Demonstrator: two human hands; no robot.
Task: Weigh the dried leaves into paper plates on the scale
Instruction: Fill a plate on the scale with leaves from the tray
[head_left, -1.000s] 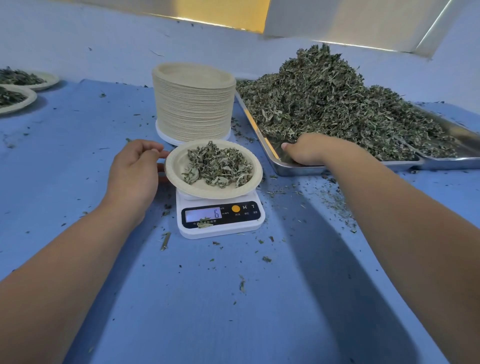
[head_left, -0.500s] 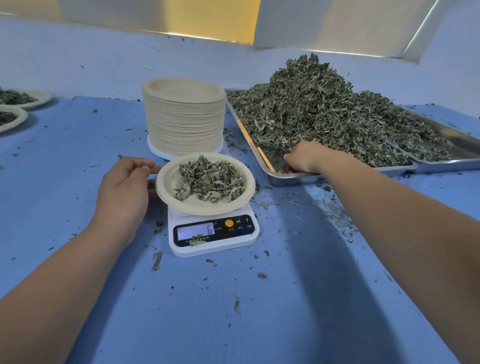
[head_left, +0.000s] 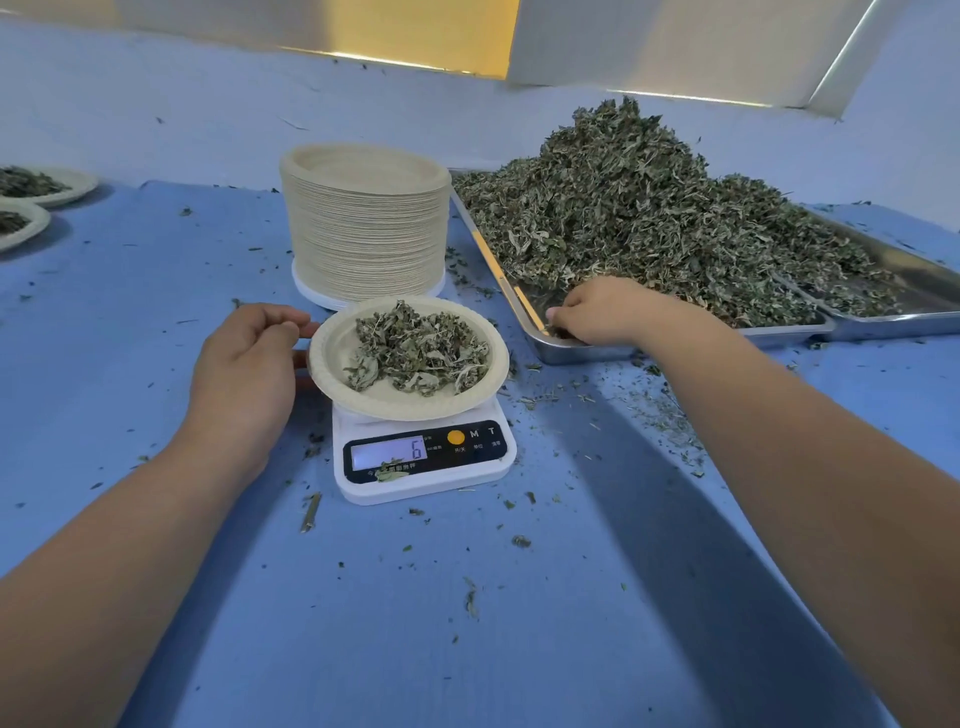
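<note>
1. The left grip (head_left: 249, 364) is curled beside the paper plate (head_left: 332, 374). Its forefinger and thumb are at the plate's left rim and seem to touch it, but I cannot tell whether they pinch it.
2. The plate sits just right of that grip on the white scale (head_left: 426, 483) and holds a loose portion of leaves (head_left: 421, 348). The display below it reads 6, and a stray leaf (head_left: 392, 472) lies on the display's lower edge.
3. The right grip (head_left: 597, 312) is down in the near left corner of the steel tray (head_left: 571, 352), fingers bent onto leaf scraps. I cannot make out whether it has any pinched.
4. Beyond and right of this grip, a heap of dried leaves (head_left: 649, 208) fills the tray. A second tray (head_left: 924, 291) lies further right.
5. Between the two grips and a little further back stands a tall stack of plates (head_left: 363, 234).
6. Well off to the left of the left grip, two filled plates (head_left: 78, 184) sit at the edge of the blue desk (head_left: 467, 623).
7. Leaf crumbs (head_left: 670, 415) litter the desk, thickest under the right forearm.
</note>
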